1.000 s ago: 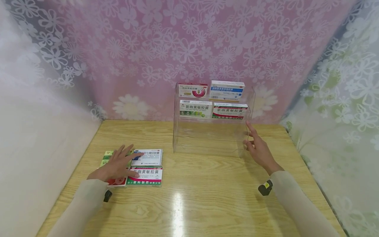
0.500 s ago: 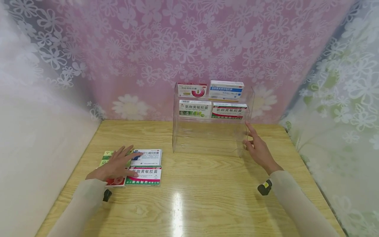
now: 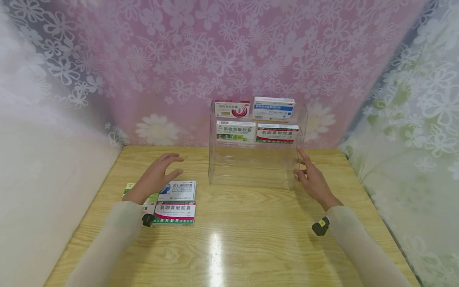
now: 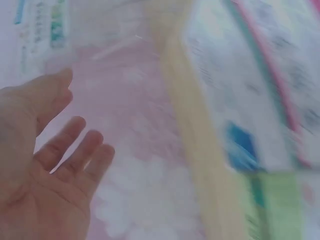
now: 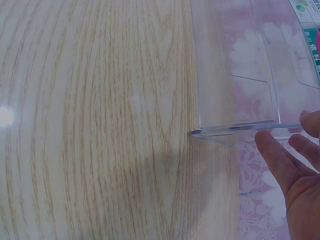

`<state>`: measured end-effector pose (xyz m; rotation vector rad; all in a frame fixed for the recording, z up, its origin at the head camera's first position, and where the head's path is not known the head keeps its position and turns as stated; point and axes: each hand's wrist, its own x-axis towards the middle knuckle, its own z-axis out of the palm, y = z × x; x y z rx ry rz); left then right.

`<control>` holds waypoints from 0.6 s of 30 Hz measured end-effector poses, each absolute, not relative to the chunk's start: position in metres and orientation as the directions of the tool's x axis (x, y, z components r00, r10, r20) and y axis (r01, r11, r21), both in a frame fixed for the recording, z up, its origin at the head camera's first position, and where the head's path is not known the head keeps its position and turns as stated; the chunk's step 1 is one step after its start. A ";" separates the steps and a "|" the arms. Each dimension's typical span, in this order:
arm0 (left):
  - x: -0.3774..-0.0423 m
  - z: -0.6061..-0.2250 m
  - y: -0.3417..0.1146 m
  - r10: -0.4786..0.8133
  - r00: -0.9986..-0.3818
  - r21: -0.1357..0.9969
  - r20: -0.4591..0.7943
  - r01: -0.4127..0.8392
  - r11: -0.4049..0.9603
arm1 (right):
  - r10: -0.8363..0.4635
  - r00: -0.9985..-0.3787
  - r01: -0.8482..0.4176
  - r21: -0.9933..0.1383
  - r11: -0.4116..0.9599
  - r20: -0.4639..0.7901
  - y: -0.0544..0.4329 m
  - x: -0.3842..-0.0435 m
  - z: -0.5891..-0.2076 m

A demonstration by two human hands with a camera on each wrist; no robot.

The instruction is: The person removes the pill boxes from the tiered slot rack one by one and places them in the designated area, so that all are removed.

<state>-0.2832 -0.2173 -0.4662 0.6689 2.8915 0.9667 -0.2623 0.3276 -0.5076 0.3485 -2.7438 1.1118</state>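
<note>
My left hand [image 3: 155, 177] is in the air over the left of the table, holding nothing, its fingers spread in the left wrist view. Below it lie flat medicine boxes: a white and blue one [image 3: 183, 190], a white, green and magenta one [image 3: 175, 213], a green one [image 3: 128, 190] and a red and white one [image 3: 148, 208], the last two partly hidden by the hand and sleeve. My right hand [image 3: 313, 183] touches the right side of a clear acrylic display rack [image 3: 251, 159] with extended fingertips; the right wrist view shows them against its side panel.
Upright in the rack's upper two tiers stand a red and white box [image 3: 232, 109], a blue and white box [image 3: 274, 109], a white and green box [image 3: 235, 132] and a white, red and green box [image 3: 277, 134]. Floral cloth [image 3: 229, 59] hangs behind the wooden table [image 3: 251, 239].
My left hand has lifted off the flat boxes and moved forward and slightly right, uncovering more of the two right-hand boxes. The right hand stays at the rack's side.
</note>
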 end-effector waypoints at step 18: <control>-0.334 -0.385 -0.096 0.379 -0.875 0.659 0.302 0.479 0.580 | -0.146 -0.966 -0.252 -0.654 0.713 0.213 0.329 -0.261 -0.508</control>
